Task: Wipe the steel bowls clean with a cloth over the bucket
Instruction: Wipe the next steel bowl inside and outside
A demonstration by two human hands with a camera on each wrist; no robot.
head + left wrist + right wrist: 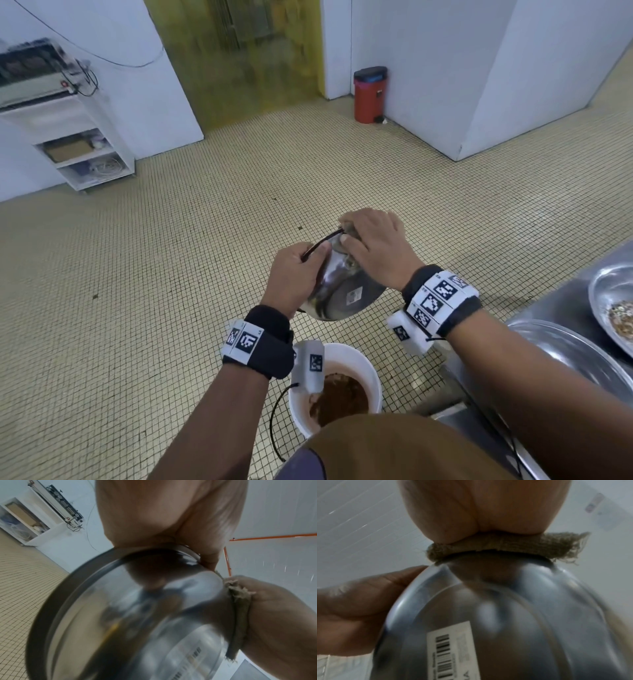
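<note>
Steel, thin and polished, is what both hands are working on: a steel bowl (pixel 337 291) held tipped on edge in the air, its base with a barcode sticker (pixel 448 651) turned toward the person and its mouth facing away. The left hand (pixel 294 277) clamps the rim on its own side, fingers curled over the dark edge and the palm against the outer wall. At the far, upper part of the rim the right hand (pixel 373 246) folds a frayed tan cloth (pixel 496 545) over the edge and pinches it there; the right wrist view shows the cloth squeezed between palm and metal.

As a judgement, the bowl looks light and rigid, so it should not flex under pressure, but the glossy wall is likely slippery, more so if damp. The rolled rim is the safest place to hold, as the left hand does now. The cloth is soft and ragged and will mould to the curve.

Both wrists are raised in front of the body, backs of the hands up, forearms converging on the bowl. Below and nearer the body than the bowl stands a white bucket (pixel 371 373) on the tiled floor (pixel 171 274), holding brown residue. To the right of the right forearm, another dish with scraps (pixel 613 308) rests on a steel counter (pixel 565 301).
</note>
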